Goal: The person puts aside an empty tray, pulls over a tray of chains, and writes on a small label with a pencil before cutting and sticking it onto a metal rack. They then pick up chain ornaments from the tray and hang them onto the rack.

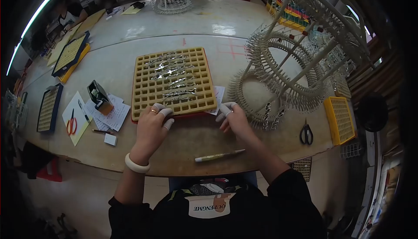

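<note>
A cream gridded tray [138,82] with a red rim holds silvery chain pieces [176,71] laid in rows across its compartments. My left hand [152,126] rests on the tray's front edge, left of its middle, with white-covered fingertips and thumb apart. Just off the tray's front right corner is my right hand [233,118], its covered fingers curled close together beside a written paper [219,94]. Anything between those fingers is too small to tell. A pale pen-like tool [220,156] lies on the table in front of both hands.
At the right stand a tall ringed rack [287,78] with hanging chains, black scissors [306,133] and a yellow tray [340,119]. Red scissors [72,124], papers [114,119] and a dark stamp-like box [99,96] lie left. A person [72,17] sits at the far left.
</note>
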`<state>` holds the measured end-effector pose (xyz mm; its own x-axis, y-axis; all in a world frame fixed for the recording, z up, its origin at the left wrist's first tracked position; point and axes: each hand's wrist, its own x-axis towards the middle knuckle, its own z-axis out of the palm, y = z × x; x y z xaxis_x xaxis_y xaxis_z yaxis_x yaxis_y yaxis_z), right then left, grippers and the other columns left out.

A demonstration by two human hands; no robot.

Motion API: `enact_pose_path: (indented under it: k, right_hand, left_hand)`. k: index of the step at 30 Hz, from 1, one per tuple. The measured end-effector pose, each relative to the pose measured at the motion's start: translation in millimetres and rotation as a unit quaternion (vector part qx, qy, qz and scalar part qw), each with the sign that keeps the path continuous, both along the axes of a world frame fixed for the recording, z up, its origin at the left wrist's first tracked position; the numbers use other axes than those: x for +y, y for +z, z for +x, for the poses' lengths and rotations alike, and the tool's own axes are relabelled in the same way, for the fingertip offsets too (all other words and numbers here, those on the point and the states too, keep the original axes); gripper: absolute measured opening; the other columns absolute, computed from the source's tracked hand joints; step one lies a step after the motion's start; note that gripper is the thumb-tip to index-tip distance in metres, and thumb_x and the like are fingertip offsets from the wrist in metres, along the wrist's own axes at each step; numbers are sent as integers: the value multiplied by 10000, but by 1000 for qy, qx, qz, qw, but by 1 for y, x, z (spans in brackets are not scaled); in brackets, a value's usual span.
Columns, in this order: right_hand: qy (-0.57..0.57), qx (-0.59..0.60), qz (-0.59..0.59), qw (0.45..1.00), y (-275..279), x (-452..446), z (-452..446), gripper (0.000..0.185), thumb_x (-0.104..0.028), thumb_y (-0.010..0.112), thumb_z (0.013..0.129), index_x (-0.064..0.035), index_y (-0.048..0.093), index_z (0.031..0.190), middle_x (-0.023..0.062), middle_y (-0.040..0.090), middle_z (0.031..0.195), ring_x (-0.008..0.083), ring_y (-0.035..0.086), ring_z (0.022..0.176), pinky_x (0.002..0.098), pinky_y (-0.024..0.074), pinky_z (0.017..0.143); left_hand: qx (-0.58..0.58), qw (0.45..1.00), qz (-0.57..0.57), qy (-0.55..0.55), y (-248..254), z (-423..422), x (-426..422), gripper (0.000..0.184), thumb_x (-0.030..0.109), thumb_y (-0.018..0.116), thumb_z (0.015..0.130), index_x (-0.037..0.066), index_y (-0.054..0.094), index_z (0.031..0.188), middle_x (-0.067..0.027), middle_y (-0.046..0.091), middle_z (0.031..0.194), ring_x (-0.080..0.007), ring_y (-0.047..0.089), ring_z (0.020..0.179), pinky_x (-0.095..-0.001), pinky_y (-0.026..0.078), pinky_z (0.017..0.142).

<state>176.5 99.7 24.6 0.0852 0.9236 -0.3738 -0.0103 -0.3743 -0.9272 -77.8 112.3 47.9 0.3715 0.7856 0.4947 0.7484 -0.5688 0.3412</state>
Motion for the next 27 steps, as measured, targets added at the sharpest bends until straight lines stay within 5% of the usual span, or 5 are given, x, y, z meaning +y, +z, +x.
enact_pose_path:
  k: [13, 16, 19, 23, 27]
  right_hand:
    - [36, -219, 451, 864, 52, -51, -25, 113, -15, 595, 812, -27, 528, 903, 35, 560, 688, 68, 526, 562, 212, 425, 511]
    - [4, 8, 201, 980, 55, -50, -38, 72, -54, 570, 855, -36, 516, 899, 26, 575, 723, 61, 526, 601, 197, 434, 517]
    - [2, 1, 126, 992, 50, -44, -50, 75, -66, 571, 859, -39, 511, 897, 29, 565, 701, 62, 525, 553, 199, 430, 458]
    - [68, 74, 66, 993, 45, -41, -67, 105, -88, 576, 859, -20, 504, 894, 36, 568, 715, 69, 520, 530, 217, 426, 434]
    - [144, 171, -20, 975, 30, -50, -77, 109, -70, 578, 846, -7, 521, 914, 58, 577, 717, 95, 513, 466, 215, 416, 415]
  left_hand:
    - [-41, 998, -52, 13, 3, -3, 9, 145, 142, 619, 810, 50, 622, 922, -86, 599, 899, -257, 574, 857, -342, 454, 746]
    - [-450, 872, -189, -44, 10, 5, -22, 400, 258, 612, 851, 8, 533, 1153, -112, 595, 1043, -226, 562, 981, -342, 426, 860]
    - [-388, 897, -175, -122, 15, 5, -50, 763, 428, 579, 847, 0, 237, 1377, -165, 445, 1278, -242, 480, 1139, -367, 334, 984]
    - [-425, 883, -194, -38, -2, 18, -65, 762, 218, 622, 846, 8, 149, 1405, -175, 413, 1297, -250, 454, 1162, -365, 372, 960]
    - [-635, 736, -236, 4, -8, -12, -54, 489, -12, 517, 869, -7, 345, 1327, -15, 556, 796, -56, 515, 734, -198, 435, 711]
